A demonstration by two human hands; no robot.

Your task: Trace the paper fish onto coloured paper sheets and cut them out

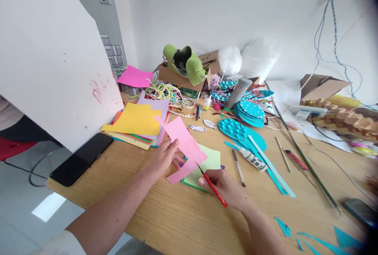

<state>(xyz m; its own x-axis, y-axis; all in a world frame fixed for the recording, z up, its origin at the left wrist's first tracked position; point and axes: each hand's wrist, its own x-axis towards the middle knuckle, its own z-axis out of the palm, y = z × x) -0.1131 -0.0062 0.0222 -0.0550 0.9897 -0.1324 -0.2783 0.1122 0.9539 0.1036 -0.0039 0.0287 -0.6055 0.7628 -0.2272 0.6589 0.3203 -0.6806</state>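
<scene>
Wood-grained table (124, 204), white wall (177, 7) behind it; landmark, one light-pink paper sheet (187, 141) bearing faint drawn lines. Left of the sheet: one stack of coloured paper (134, 119), yellow uppermost; left and nearer the wearer, one flat black phone (84, 158). Beyond the sheet: two white fish-shaped cut-outs (197, 128); farther back, one brown cardboard box (174, 74) with rolled green material (195, 68). Right of the sheet: one slim pen (238, 168), one white plastic glue bottle (252, 158), long turquoise strips (276, 174). Beneath the sheet, partly covered: one pale-green paper sheet (211, 160). Light-pink paper sheet: between the hands. Left hand (167, 154): thumb above, fingers below, pinching its left edge. Right hand (220, 186): curled round one pair of red-handled scissors (217, 194), tips at the sheet's near right edge.
</scene>
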